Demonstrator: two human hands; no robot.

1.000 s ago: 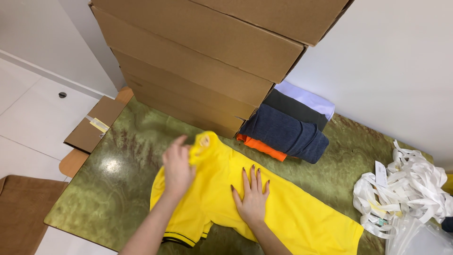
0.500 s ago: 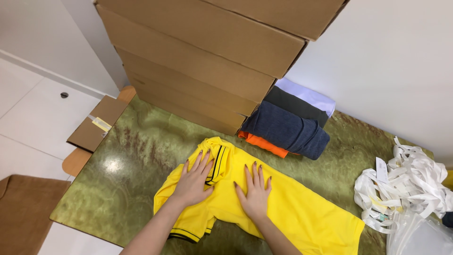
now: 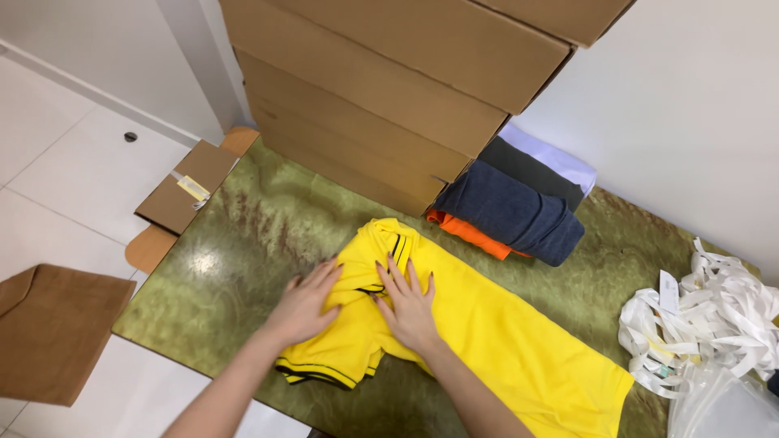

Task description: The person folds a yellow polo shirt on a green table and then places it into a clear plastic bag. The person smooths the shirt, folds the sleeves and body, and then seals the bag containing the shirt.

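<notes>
While flat, hands (image 3: 357, 304) (on shirt (image 3: 487, 332))

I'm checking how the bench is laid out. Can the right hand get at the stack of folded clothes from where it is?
Probably yes. The right hand lies flat on the yellow shirt, and the stack of folded clothes sits just beyond, with only shirt and bare green tabletop between. The cardboard boxes overhang only its far side.

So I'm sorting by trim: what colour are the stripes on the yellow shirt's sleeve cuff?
Black stripes on the yellow shirt cuff, clearest in the head view.
</notes>
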